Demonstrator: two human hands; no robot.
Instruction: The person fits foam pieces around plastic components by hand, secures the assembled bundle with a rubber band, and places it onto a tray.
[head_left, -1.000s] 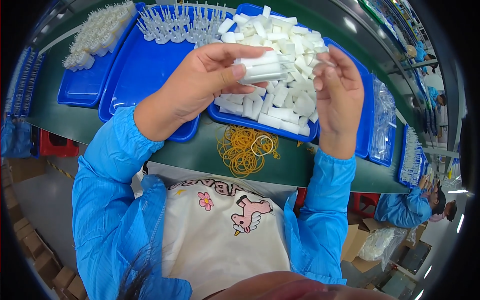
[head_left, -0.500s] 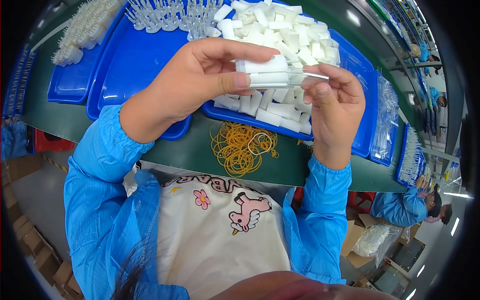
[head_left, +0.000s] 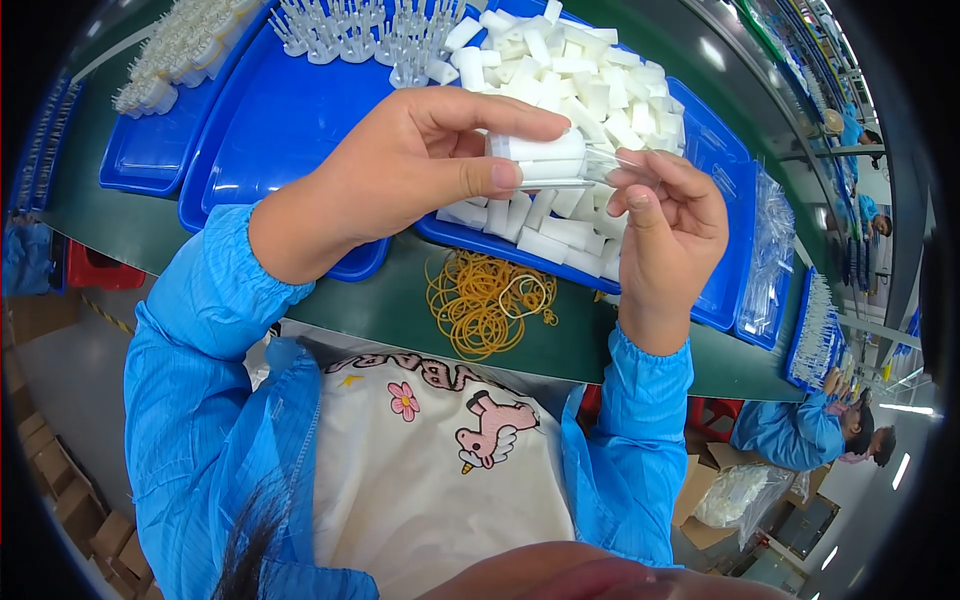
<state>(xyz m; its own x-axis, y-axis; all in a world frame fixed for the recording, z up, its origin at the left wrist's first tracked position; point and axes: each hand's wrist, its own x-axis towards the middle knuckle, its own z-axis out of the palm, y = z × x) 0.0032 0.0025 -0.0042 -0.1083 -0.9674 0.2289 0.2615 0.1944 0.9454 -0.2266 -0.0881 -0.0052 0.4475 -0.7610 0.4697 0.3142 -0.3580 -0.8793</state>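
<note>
My left hand is closed around a clear plastic part with white foam-like pieces lying along it, thumb below and fingers above. At that part's right end, my right hand pinches thin clear tubes or prongs between thumb and fingertips. Exactly how many it grips is hidden by the fingers. Both hands are held above a blue tray heaped with white blocks. On the green table in front of me lies a loose pile of yellow rubber bands, with a paler band among them.
To the left, a blue tray carries clear pronged parts at its far end. Farther left, another tray holds finished-looking white bundles. Clear tubes fill a tray at right. A person in blue sits beyond.
Both hands have shifted slightly right and down with the part. My right fingers have changed their hold on the clear end, with the fingertips now closer to the foam pieces.
</note>
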